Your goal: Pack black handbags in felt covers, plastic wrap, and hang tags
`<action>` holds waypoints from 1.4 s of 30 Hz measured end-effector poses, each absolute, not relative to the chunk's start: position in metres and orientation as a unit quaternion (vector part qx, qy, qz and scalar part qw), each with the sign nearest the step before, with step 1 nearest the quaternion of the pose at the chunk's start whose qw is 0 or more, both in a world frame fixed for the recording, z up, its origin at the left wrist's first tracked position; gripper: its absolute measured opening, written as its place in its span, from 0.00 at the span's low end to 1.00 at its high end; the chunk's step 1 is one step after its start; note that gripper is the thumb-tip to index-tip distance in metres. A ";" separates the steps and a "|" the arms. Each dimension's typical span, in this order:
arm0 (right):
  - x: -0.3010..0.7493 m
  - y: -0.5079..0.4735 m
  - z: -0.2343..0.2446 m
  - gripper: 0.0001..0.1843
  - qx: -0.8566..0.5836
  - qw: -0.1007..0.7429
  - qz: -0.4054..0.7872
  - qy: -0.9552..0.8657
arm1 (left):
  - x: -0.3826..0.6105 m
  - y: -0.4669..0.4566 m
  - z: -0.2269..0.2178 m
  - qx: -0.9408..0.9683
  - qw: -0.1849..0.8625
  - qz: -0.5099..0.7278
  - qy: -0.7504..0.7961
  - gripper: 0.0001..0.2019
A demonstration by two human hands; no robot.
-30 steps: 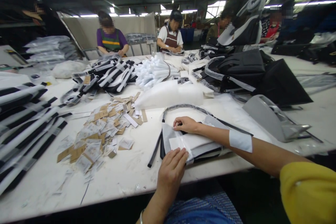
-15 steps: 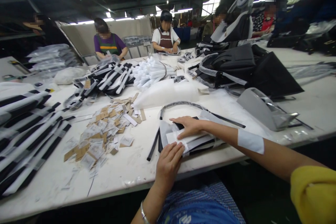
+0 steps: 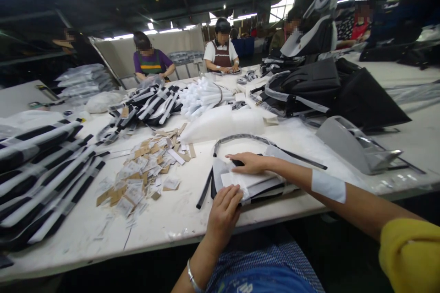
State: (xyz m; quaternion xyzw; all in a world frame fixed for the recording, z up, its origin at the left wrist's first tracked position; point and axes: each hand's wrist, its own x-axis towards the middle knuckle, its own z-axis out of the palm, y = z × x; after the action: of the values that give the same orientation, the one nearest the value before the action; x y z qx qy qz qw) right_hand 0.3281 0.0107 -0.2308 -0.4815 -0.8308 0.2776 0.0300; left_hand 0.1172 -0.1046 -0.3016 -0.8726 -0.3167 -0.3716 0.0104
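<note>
A flat black bag [image 3: 266, 198] lies on the table in front of me, with a grey sheet and a white sheet [image 3: 229, 180] over its top. Its plastic-wrapped handle [image 3: 245, 137] arches away on the far side. My right hand [image 3: 250, 163] rests on top of the bag, fingers stretched out and apart. My left hand [image 3: 223, 213] is at the near left corner, its fingers close together and curved over the white sheet and the bag's edge; its thumb is hidden. A black strap end [image 3: 205, 188] sticks out left of the bag.
Loose tags and small packets [image 3: 144, 169] lie in a heap to the left. Wrapped black-and-white straps [image 3: 44, 183] are piled at far left, more [image 3: 151, 105] beyond. White foam rolls [image 3: 202, 96], black bags [image 3: 309, 82] and a grey panel [image 3: 347, 142] lie around. Co-workers [image 3: 222, 52] sit opposite.
The view has shifted slightly, so the table and its contents appear a little further right. Both hands stay on the bag, with the right hand's fingers slightly closer together.
</note>
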 end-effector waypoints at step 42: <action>0.434 -0.089 -0.247 0.43 -0.688 0.509 0.246 -0.456 | 0.108 -0.034 -0.206 -0.444 -0.503 -0.610 -0.423 0.30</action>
State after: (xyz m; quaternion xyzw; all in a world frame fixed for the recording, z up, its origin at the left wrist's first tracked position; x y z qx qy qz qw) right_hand 0.4344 -0.0889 -0.2471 -0.6876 -0.4558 0.2460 0.5089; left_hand 0.1077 -0.0337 -0.2059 -0.4438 -0.4228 -0.6096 -0.5026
